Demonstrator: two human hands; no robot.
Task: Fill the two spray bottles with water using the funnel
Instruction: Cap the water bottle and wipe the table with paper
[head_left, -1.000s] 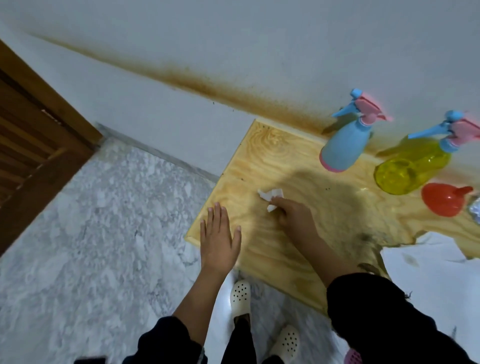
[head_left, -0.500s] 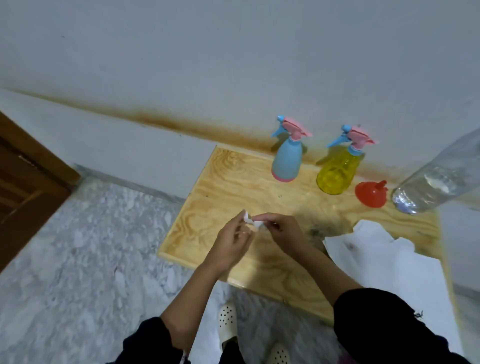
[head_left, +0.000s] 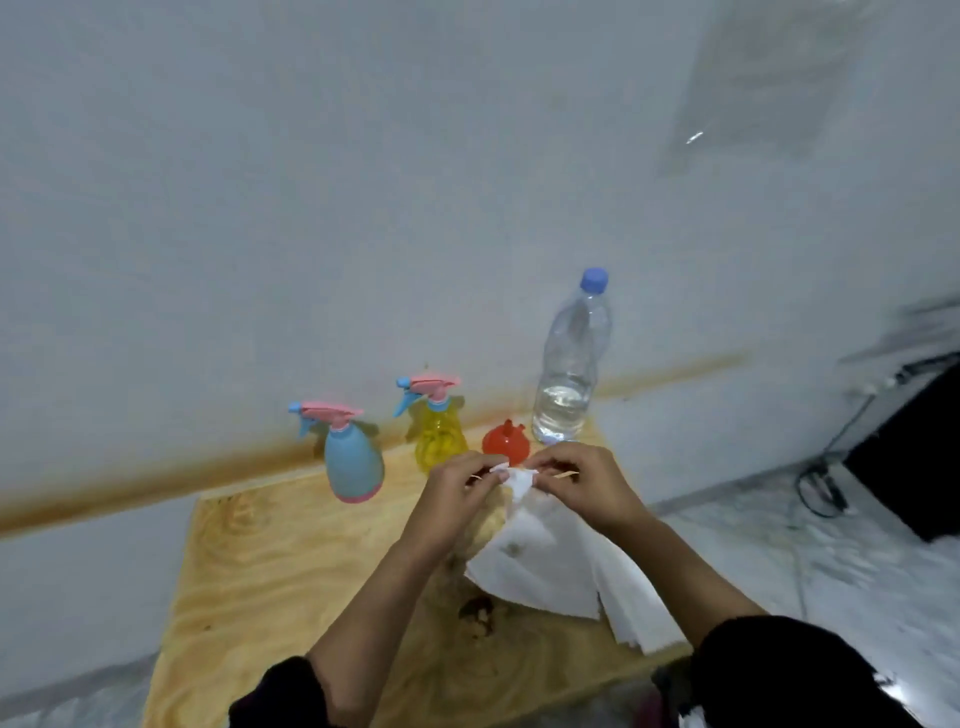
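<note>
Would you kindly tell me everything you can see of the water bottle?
The water bottle is clear plastic with a blue cap on. It stands upright at the back of the wooden board, near the wall, just right of the red funnel. Water fills only its lower part. The left hand and right hand, pinching a paper scrap, do not touch it.

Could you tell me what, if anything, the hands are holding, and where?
A small white paper scrap, pinched at both ends: left hand on its left edge, right hand on its right edge.
</note>
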